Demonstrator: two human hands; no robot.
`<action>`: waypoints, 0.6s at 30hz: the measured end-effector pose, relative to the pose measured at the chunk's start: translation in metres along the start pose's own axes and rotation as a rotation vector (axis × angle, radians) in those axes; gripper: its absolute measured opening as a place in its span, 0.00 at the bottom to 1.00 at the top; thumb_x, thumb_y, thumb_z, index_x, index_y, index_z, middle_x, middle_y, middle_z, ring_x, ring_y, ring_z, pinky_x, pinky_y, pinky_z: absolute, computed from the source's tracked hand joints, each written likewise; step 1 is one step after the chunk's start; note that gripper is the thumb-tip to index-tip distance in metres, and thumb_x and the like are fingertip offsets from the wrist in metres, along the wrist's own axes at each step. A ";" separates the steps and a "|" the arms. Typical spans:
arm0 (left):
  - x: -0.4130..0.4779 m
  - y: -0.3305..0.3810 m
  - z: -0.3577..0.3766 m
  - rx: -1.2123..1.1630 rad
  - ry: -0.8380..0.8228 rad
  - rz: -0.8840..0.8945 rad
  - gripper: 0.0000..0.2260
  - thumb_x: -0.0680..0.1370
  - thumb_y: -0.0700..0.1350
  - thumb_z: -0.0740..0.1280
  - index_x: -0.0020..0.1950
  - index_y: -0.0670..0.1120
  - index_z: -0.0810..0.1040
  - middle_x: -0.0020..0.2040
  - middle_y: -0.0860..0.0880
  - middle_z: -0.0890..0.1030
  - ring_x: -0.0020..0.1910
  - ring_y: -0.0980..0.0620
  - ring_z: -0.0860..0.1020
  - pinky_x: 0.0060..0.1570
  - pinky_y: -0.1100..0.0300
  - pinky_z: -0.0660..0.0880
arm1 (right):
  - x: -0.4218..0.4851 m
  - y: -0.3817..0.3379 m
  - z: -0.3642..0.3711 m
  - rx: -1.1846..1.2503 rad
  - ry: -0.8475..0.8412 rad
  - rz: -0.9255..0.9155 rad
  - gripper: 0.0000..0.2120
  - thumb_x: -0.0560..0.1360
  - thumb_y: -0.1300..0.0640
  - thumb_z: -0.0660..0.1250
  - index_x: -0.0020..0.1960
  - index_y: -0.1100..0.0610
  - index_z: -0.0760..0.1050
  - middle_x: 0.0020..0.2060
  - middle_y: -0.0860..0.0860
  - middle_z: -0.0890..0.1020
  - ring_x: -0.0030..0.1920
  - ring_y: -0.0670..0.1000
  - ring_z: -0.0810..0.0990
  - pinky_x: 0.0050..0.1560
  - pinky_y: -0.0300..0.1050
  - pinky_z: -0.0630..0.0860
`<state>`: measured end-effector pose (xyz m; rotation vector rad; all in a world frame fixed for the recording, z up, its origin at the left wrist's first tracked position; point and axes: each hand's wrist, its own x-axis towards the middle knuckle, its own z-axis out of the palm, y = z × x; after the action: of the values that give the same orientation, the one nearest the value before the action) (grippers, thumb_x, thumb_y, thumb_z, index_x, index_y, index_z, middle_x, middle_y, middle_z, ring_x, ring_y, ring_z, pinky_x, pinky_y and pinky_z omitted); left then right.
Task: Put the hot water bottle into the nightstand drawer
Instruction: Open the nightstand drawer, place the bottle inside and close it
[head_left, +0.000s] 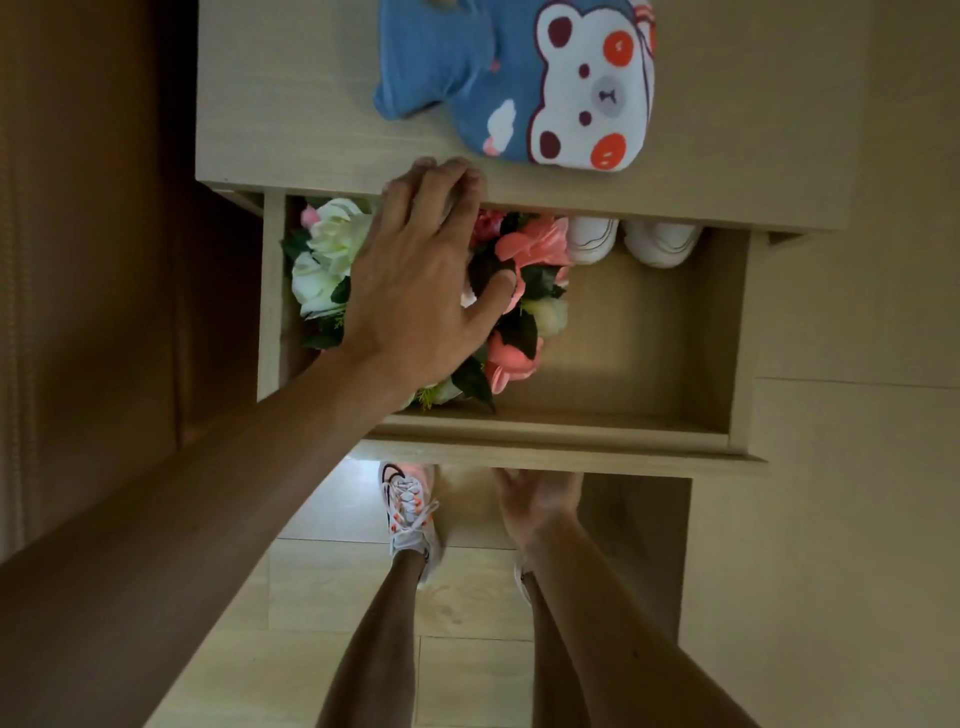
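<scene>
Your left hand (421, 280) reaches out over the left half of the open nightstand drawer (717, 322), fingers spread wide and holding nothing; its fingertips (441, 169) rest on the front edge of the nightstand top (270, 104), and the thumb hangs over the flowers. Beneath that hand, a bunch of artificial flowers (524, 249), white, pink and green-leaved, fills the drawer's left side. Just right of the flowers, at the back of the drawer and partly tucked under the top, sit two small white shoes (660, 241) side by side. The rest of the drawer floor to the right is bare wood. The hot water bottle (498, 88), in a blue knitted cover with a white bear face, lies on the nightstand top, just beyond your left fingertips and not touched. Lower down, your right hand (537, 496) is under the drawer's front panel with its fingers hidden, so you cannot tell how open it is. Below, your sneaker (410, 512) stands on the pale floor.
</scene>
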<state>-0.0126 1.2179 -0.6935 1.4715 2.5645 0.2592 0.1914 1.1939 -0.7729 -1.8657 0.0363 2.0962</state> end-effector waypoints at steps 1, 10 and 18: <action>0.000 0.001 -0.001 -0.001 -0.006 -0.006 0.36 0.76 0.64 0.57 0.77 0.41 0.65 0.75 0.43 0.67 0.74 0.41 0.64 0.71 0.48 0.68 | -0.007 -0.002 -0.005 -0.091 0.016 0.033 0.16 0.82 0.49 0.57 0.59 0.55 0.79 0.56 0.57 0.84 0.59 0.59 0.82 0.68 0.57 0.73; 0.010 0.007 -0.028 -0.181 -0.053 -0.089 0.28 0.78 0.59 0.58 0.72 0.43 0.72 0.70 0.45 0.73 0.69 0.45 0.70 0.66 0.48 0.72 | -0.111 -0.060 0.043 -1.101 -0.382 -0.089 0.11 0.80 0.50 0.61 0.48 0.55 0.80 0.45 0.56 0.87 0.40 0.50 0.84 0.40 0.39 0.78; 0.055 -0.004 -0.055 -0.505 0.299 -0.389 0.23 0.74 0.46 0.66 0.67 0.40 0.73 0.65 0.39 0.72 0.65 0.42 0.71 0.63 0.51 0.71 | -0.086 -0.176 0.169 -1.324 -0.119 -1.129 0.15 0.76 0.52 0.68 0.62 0.53 0.73 0.55 0.49 0.78 0.50 0.44 0.78 0.49 0.37 0.75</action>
<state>-0.0564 1.2604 -0.6448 0.7877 2.6502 1.0394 0.0825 1.3804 -0.6302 -1.4449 -2.2379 1.2853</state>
